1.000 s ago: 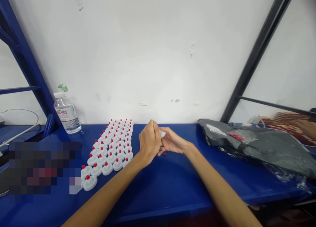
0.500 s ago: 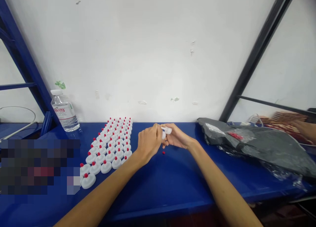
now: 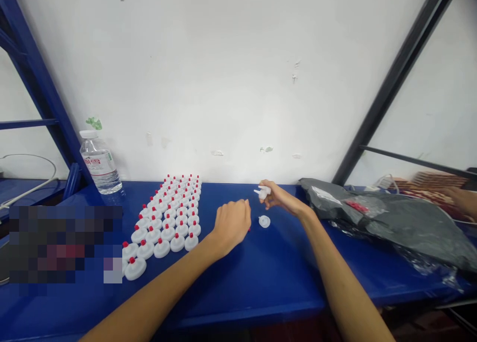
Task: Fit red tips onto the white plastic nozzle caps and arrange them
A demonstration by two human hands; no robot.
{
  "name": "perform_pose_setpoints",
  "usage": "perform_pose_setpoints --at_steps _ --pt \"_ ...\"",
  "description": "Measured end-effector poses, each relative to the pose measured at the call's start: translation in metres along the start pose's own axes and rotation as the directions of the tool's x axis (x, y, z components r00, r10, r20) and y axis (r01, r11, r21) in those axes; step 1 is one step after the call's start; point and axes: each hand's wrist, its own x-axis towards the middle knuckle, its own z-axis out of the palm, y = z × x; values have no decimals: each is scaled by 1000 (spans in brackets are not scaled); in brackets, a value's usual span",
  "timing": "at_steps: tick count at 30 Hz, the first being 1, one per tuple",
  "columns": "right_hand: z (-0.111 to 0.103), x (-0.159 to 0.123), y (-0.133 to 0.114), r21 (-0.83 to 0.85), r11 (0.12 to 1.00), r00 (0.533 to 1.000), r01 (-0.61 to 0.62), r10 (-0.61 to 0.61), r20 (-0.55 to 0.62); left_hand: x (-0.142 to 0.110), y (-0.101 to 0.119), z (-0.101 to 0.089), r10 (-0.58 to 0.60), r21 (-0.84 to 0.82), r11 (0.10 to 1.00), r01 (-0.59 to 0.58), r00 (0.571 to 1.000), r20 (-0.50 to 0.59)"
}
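Note:
My left hand (image 3: 231, 225) is low over the blue table with its fingers curled under, and their tips are hidden. At its thumb side a bit of a small red cap (image 3: 249, 229) shows; I cannot tell whether the fingers touch it. My right hand (image 3: 278, 197) is closed on white nozzle lids (image 3: 264, 191), whose spouts point left. Below it a single white nozzle lid (image 3: 264, 221) without a red tip lies on the table. To the left stand rows of white lids with red caps (image 3: 161, 248), spouts up.
A water bottle (image 3: 100, 166) stands at the back left. Grey plastic bags (image 3: 395, 223) with a clear bag of red caps (image 3: 358, 206) lie on the right. Behind the blue table (image 3: 238, 292) is a white wall. Another person's hand (image 3: 464, 200) shows at the far right.
My hands have come apart. A white nozzle lid now lies on the table below my right hand. My left hand has lowered toward the loose red cap, which it now partly covers.

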Motion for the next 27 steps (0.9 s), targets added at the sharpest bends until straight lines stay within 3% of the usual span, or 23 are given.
perform_pose_setpoints --at_steps 3,6,9,13,16,20,24,27 --pt "-19 -2 8 -254 965 979 -70 18 -204 -7 3 7 28 80 996 -37 994 105" --pt "-33 -6 15 -461 866 948 -193 44 -315 -12 4 14 44 95 994 -59 987 152" --pt "-38 -6 21 -597 751 939 -284 92 -331 -15 2 19 65 118 989 -84 985 158" --pt "-36 -2 26 -707 634 943 -314 125 -308 -16 3 19 71 143 986 -87 991 116" --pt "-34 -1 25 -749 590 949 -303 113 -295 -17 8 7 99 152 982 -108 993 64" --pt "-33 -3 20 -778 552 940 -300 31 -341 -33 7 -25 131 156 980 -125 991 -35" --pt "-32 -3 17 -776 550 918 -308 -42 -395 -76 -31 -56 119 161 983 -85 970 -213" --pt "-31 -2 15 -764 565 904 -312 -71 -421 -111 -82 -68 5 287 952 107 931 -366"
